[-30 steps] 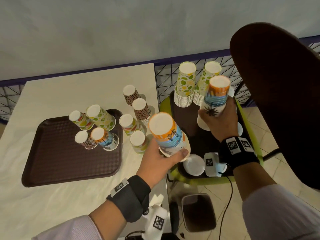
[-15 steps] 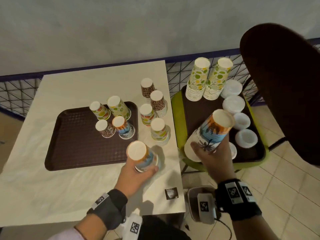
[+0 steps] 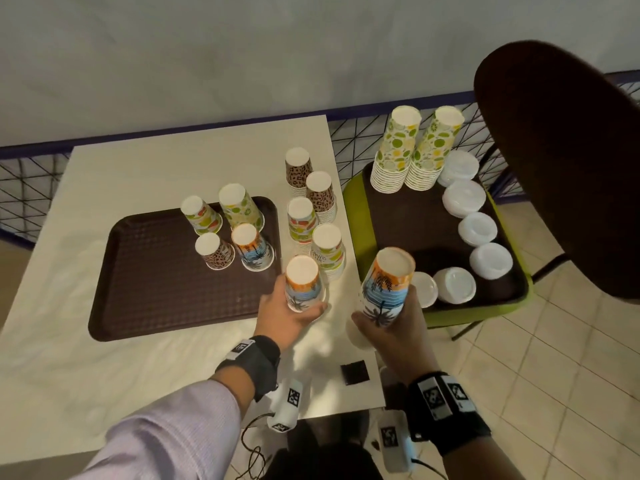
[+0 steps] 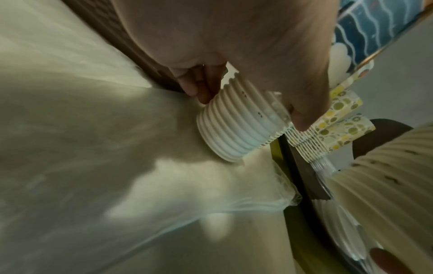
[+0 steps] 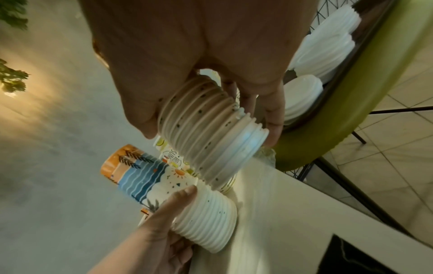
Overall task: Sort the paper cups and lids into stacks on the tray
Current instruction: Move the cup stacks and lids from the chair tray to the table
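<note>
My left hand (image 3: 294, 306) grips a stack of upside-down beach-print cups (image 3: 302, 289) at the table top, just off the right edge of the brown tray (image 3: 156, 289). The left wrist view shows fingers and thumb curled round its ribbed rims (image 4: 241, 129). My right hand (image 3: 388, 317) holds a second, tilted beach-print stack (image 3: 386, 285) in the air between the table and the chair tray; its rims (image 5: 211, 133) show in the right wrist view. Several upside-down cups stand on the tray's far right corner, one of them a beach-print cup (image 3: 252, 249).
Right of the tray stand leopard stacks (image 3: 320, 195) and fruit-print stacks (image 3: 327, 251). A second tray (image 3: 415, 230) on a green chair holds two tall lime-print stacks (image 3: 398, 154) and piles of white lids (image 3: 464, 199). A dark chair back (image 3: 561, 161) looms right.
My left hand has lowered its stack from the air to the table beside the tray. My right hand has carried its stack from over the chair tray toward the table.
</note>
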The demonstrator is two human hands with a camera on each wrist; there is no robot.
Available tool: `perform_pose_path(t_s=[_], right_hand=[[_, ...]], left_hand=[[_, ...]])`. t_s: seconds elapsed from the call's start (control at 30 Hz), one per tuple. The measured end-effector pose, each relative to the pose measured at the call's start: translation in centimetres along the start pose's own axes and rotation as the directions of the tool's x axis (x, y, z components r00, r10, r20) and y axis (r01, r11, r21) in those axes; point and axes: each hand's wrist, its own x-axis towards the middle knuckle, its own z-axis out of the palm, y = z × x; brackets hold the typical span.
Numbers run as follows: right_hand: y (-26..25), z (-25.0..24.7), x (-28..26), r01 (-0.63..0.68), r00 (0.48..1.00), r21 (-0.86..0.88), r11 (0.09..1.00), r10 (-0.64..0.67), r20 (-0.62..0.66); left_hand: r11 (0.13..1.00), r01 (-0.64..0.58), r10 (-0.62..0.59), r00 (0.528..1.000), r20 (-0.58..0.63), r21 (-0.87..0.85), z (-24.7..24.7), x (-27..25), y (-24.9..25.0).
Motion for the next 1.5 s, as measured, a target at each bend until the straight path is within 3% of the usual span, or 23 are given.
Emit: perform_pose_path(t_s=[0.1, 0.23, 0.37, 0.47, 0.57, 0.63, 0.77, 0.9, 1.0, 1.07, 1.17, 1.2, 1.23, 1.27, 1.33, 1.43, 1.5], right_hand=[[-0.1, 0.5, -0.3, -0.004, 1.000, 0.007, 1.000, 0.004, 0.004], [-0.5, 0.9, -0.9, 0.009, 0.999, 0.001, 1.000, -0.009, 0.037], [-0.3, 1.2, -1.3, 0.001, 0.998, -0.012, 1.000, 0.000, 0.061], [0.2, 1.6, -1.6, 0.008, 0.997, -0.031, 1.000, -0.006, 0.076], [0.7, 2.1, -2.0, -0.003, 0.996, -0.008, 1.000, 0.003, 0.093], [1.0, 2.6, -2.4, -0.016, 0.994, 0.008, 1.000, 0.016, 0.105], [0.8, 3.7, -3.0, -0.042, 0.989, 0.043, 0.998, 0.036, 0.143], [1.0, 3.5, -3.1, -0.040, 0.983, 0.075, 0.996, 0.026, 0.184], [0.9, 3.8, -3.1, -0.044, 0.976, 0.047, 0.998, 0.033, 0.216], [1.0, 4.3, -3.2, -0.044, 0.976, 0.037, 0.998, 0.035, 0.214], [1.3, 4.9, -3.1, -0.017, 0.980, -0.012, 1.000, 0.019, 0.200], [1.2, 4.9, -3.1, -0.006, 0.978, -0.037, 0.999, 0.013, 0.207], [0.9, 5.0, -3.1, 0.002, 0.976, -0.063, 0.998, 0.012, 0.216], [0.6, 5.0, -3.0, 0.001, 0.974, -0.087, 0.996, 0.019, 0.226], [0.4, 5.0, -3.0, -0.014, 0.970, -0.111, 0.994, 0.040, 0.241], [0.5, 4.6, -2.9, -0.005, 0.956, -0.159, 0.987, 0.051, 0.289], [0.6, 3.6, -2.9, 0.005, 0.937, -0.244, 0.970, 0.081, 0.340]], left_hand=[[1.000, 0.003, -0.003, 1.000, 0.011, -0.009, -0.1, -0.2, 0.1], [0.989, -0.014, 0.007, 0.999, -0.048, -0.144, -0.7, -0.8, -0.3], [0.982, 0.127, -0.151, 0.971, -0.183, -0.137, -0.7, -3.7, -1.3], [0.966, 0.193, -0.205, 0.977, -0.056, -0.171, -0.5, -6.8, -2.1], [0.985, 0.134, -0.115, 0.979, 0.167, -0.109, 0.2, -8.6, -2.6], [0.992, 0.082, -0.056, 0.968, 0.244, -0.099, 1.0, -8.9, -2.1], [0.981, 0.019, 0.024, 0.975, 0.219, -0.195, 2.1, -8.1, -0.2], [0.993, -0.062, 0.077, 0.985, 0.154, -0.104, 2.2, -7.8, 0.0], [0.986, -0.071, 0.097, 0.981, 0.168, -0.152, 2.3, -7.4, 0.0], [0.961, 0.029, 0.029, 0.978, 0.205, -0.275, 2.4, -7.3, 0.3], [0.881, 0.281, -0.197, 0.949, 0.247, -0.381, 3.0, -7.5, 0.0], [0.887, 0.282, -0.187, 0.943, 0.274, -0.366, 3.0, -7.5, 0.0], [0.940, 0.191, -0.119, 0.960, 0.253, -0.283, 2.8, -7.4, -0.3], [0.998, 0.015, -0.007, 0.991, 0.137, -0.059, 2.8, -7.0, -1.0], [1.000, -0.001, 0.000, 0.987, 0.160, 0.007, 2.8, -6.9, -2.2], [0.985, 0.169, -0.173, 0.976, 0.134, 0.042, 2.3, -7.8, -3.0], [0.976, 0.179, -0.196, 0.970, 0.146, 0.124, 1.5, -8.5, -3.6]])
